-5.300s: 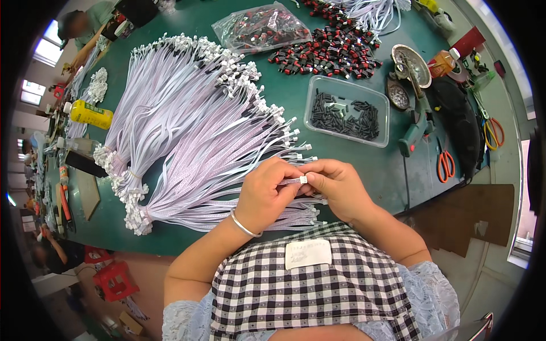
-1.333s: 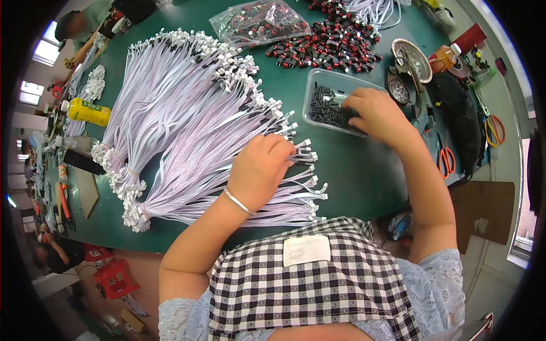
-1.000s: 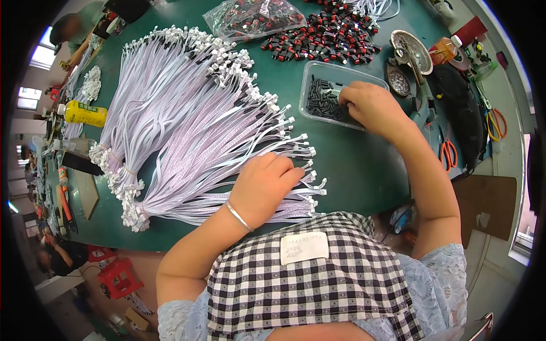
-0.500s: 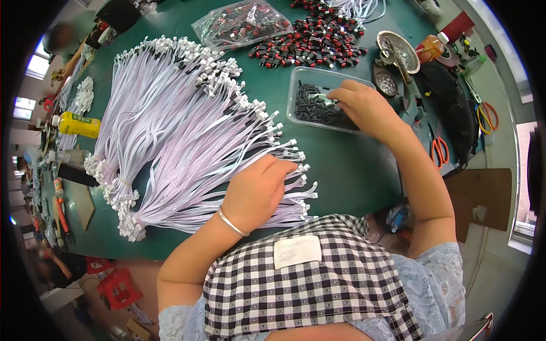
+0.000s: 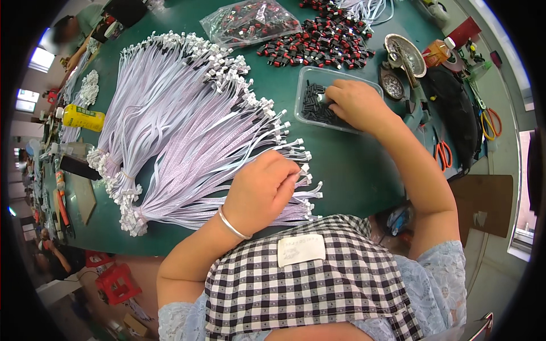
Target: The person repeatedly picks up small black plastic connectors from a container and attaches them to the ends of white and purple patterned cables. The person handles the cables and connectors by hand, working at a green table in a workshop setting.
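Observation:
A large fan of pale lilac and white flat cables [image 5: 187,153] with white connectors lies on the green table, tied into bundles at its left end. My left hand [image 5: 261,187], with a bangle on its wrist, rests over the near cables. Its thumb and forefinger pinch together at a white-tipped cable [image 5: 305,169]. Farther right, my right hand [image 5: 359,105] dips into a clear plastic box [image 5: 300,85] of short black tubes [image 5: 318,108]. Its fingers are curled together, a small white piece showing at the tips; whatever else they hold is hidden.
Behind the box lie a heap of red-and-black parts [image 5: 324,45] and a clear bag [image 5: 250,23] of similar parts. To the right are a metal bowl [image 5: 418,59], a black bag [image 5: 452,105] and orange-handled scissors [image 5: 442,154]. A yellow bottle [image 5: 82,117] lies at left.
My right hand has shifted slightly left within the box, fingers curling in more. The left hand's fingertips have closed on a connector end. The whole view has shifted a little.

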`<state>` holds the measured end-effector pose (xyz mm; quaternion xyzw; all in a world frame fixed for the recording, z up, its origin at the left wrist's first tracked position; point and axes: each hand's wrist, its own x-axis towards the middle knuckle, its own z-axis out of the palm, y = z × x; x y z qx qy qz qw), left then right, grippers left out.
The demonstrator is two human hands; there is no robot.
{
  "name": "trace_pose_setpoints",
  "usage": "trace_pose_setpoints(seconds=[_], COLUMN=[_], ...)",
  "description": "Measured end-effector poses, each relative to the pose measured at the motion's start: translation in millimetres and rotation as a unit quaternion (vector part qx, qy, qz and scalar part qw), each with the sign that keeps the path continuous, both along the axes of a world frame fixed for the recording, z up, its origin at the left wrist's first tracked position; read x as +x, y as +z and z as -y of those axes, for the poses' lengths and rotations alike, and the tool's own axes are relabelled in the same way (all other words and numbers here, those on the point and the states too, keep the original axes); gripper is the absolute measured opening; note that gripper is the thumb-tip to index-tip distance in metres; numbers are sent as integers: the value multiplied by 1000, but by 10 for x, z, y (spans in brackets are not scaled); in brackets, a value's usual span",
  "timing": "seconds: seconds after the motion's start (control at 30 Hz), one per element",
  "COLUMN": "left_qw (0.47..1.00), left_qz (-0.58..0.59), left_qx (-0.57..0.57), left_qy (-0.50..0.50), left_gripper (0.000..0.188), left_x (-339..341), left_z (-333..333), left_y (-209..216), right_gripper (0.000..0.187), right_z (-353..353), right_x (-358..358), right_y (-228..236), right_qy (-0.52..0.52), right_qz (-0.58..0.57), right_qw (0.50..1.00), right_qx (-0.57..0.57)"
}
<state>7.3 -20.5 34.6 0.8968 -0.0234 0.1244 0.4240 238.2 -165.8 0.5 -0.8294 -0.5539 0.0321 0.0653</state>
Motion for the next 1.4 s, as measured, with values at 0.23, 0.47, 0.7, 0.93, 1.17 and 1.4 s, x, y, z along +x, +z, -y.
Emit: trace_pose_setpoints(seconds=[0.23,0.47,0.7,0.93,1.17,1.4], left_qw=[951,896,885,868,853,854], left_qz=[-236,-255,-269,-269,-261,-255], left_qx=[-198,-361,-378,-412,-444,-448], left_qy=[25,30,50,72,86,75], left_gripper=[12,12,12,13,13,12], left_x=[-53,-84,-69,-86,-81,-65], left_z=[-2,-42,-23,-42,-27,-32], left_y=[-108,-284,-262,-236,-247,-285], right_gripper=[14,11,13,16,15,12], right_z=[28,85,85,-26,19,99], right_x=[36,39,43,-67,-7,-125], right_y=[-30,74,1,-47,-5,98], right_qy=[-4,-23,39,11,9,35], right_qz=[-49,-38,0,15,64,29], right_qw=[998,998,996,1000,995,997], right_qx=[25,45,78,17,81,69])
